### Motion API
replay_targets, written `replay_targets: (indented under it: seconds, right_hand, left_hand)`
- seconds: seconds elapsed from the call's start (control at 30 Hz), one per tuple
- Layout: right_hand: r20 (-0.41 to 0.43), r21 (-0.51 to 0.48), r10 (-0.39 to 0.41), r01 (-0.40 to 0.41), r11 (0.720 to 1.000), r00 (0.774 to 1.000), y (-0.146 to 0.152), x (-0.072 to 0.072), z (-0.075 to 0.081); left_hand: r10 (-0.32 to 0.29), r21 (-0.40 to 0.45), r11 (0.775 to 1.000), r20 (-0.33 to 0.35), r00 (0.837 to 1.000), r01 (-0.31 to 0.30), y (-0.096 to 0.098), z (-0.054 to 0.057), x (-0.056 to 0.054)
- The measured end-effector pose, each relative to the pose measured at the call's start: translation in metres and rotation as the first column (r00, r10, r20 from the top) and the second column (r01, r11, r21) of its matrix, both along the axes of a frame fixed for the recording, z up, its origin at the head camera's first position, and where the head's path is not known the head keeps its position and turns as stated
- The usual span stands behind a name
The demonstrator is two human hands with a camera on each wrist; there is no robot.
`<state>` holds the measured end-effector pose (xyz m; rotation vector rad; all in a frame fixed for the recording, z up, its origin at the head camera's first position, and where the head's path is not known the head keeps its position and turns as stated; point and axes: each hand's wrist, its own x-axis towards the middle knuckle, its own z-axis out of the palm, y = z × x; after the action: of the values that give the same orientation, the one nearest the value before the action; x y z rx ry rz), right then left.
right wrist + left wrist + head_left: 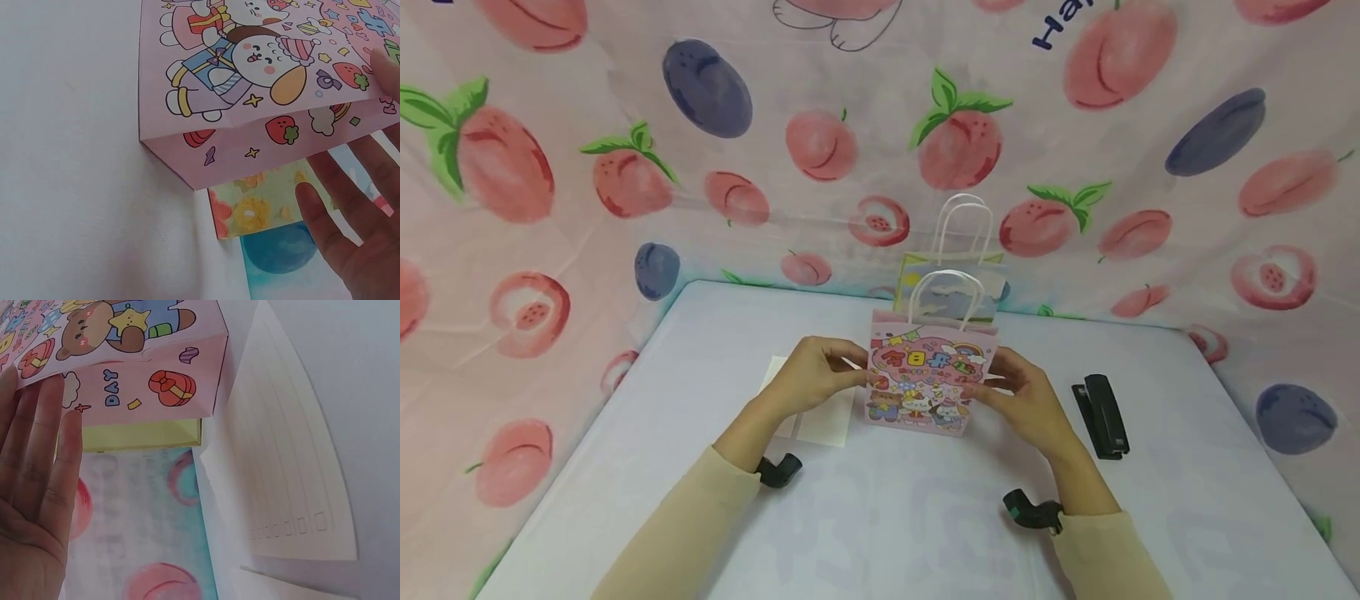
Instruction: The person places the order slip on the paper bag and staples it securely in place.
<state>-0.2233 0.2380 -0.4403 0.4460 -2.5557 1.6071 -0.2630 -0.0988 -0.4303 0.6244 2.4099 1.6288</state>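
A pink paper gift bag (925, 400) with cartoon animals and white handles stands upright on the table between the two hands. My left hand (820, 367) holds its left side edge, thumb toward the front. On the opposite edge, my right hand (1026, 396) grips it, with the thumb over the printed front and the other fingers spread along the side panel. Close up, the right wrist view shows the bag's lower corner (169, 150) and its folded side. Cream envelopes (823, 421) lie flat beside the left hand; one envelope (287, 456) shows ruled lines and small boxes.
A second gift bag (951, 287), yellow-edged with white handles, stands directly behind the pink one. To the right of the right hand lies a black stapler (1105, 417). The fruit-print cloth (820, 225) hangs at the white table's (895, 525) back edge.
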Motion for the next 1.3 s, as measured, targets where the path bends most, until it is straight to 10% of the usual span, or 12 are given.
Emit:
replay_targets:
  seconds: [0.43,1.3]
  right_hand:
    - [0.042,0.014,-0.01,0.01,1.0,0.999,-0.002,0.001,0.005]
    - [0.043,0.011,0.006,-0.007,1.0,0.999,0.003,0.0,0.003]
  left_hand:
    - [-0.004,0.025,1.0,-0.033,0.999,0.005,-0.019,0.01,-0.006]
    - [0.006,-0.307,0.951,-0.088,0.996,-0.033,-0.08,0.018,-0.027]
